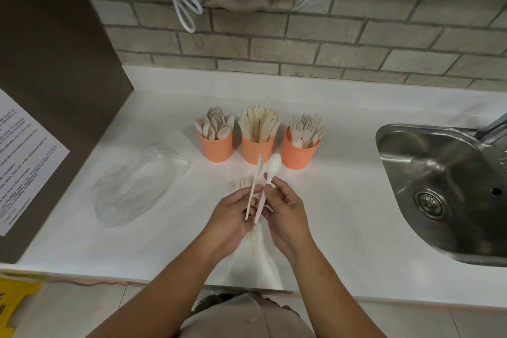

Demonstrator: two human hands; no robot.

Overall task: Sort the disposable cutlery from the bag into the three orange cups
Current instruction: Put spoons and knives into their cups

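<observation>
White counter (343, 200) against a grey brick wall (301, 44); steel sink (384, 134) set in at right. 3 orange cups in a row mid-counter: spoon cup (216, 149), knife cup (258, 152), fork cup (299, 156). Clear bag (131, 186) lies slack to their left. Left hand (233, 217) grips a mixed cutlery bundle (254, 240). Right hand (285, 214) pinches a white spoon (274, 165) by the handle, bowl up, near the cups.

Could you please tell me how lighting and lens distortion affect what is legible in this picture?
Head view: wide-angle lens bows the grey brick wall; glare streaks the steel sink; the white plastic spoon in the right hand and pale cutlery bundle in the left hand blend into the white countertop; shadows are soft.
</observation>
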